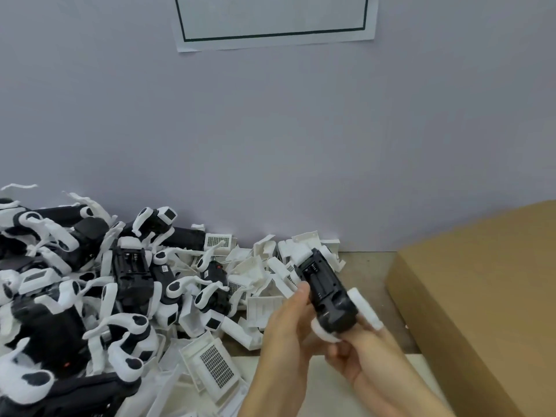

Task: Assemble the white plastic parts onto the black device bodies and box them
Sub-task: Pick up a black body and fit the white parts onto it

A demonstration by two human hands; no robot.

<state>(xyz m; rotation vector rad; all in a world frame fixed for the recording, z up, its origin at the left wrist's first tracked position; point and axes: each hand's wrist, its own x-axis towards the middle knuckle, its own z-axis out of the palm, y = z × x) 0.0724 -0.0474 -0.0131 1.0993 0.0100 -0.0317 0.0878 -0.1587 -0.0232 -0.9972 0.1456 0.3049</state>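
while both hands hold it up over the table (pixel 370 266), the black body (pixel 326 293) sits right between them, out in front of the person and a bit to the right. the left hand (pixel 288 329) is curled round its left side, with the thumb tip pressed on the edge. the right hand (pixel 361 353) grips the near end from below, and its fingers are curled round that end. a white part (pixel 365 311) sticks out at the near right end, and another white bit shows at the near left, just at the fingers of the right hand. whether these bits are clicked all the way in cannot be told from here. the body is long, and its long way runs from near the hands up and away to the left, toward the wall (pixel 270 145). the far end has a white cap on it too. the box (pixel 481 296) lies to the right, near the right hand, so that hand looks like the one to carry the body over when it is done. the left hand is nearer the pile of white parts (pixel 264 281) and the heap of other bodies (pixel 90 281) on the left, so it would likely reach for the next piece. the step now looks like pushing the white parts on tight before boxing. a paper sheet (pixel 273 22) hangs on the wall above.
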